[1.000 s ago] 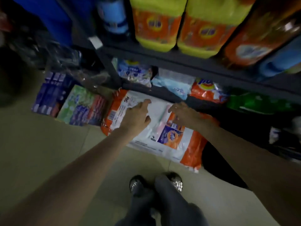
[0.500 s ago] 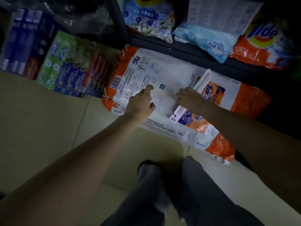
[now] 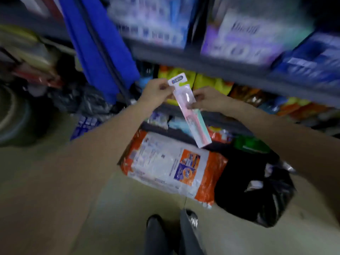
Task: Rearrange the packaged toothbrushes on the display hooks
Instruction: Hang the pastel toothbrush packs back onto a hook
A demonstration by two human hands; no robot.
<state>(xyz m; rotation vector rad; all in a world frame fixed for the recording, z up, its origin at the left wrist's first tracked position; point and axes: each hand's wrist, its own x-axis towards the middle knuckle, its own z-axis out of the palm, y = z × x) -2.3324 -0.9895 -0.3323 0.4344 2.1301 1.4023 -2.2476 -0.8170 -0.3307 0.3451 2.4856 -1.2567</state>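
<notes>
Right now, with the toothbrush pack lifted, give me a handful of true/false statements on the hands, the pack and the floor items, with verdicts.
1. Both hands hold the toothbrush pack. True: the left hand pinches near its top card, and the right hand grips its right edge.
2. The pack hangs on a display hook. False: it is held in the air in front of the shelf; no hook is visible.
3. A large orange and white detergent bag lies on the floor below the hands. True.
4. The toothbrush pack rests on the detergent bag. False: it is held above the bag, apart from it.
5. A black plastic bag sits to the right of the detergent bag. True.
</notes>
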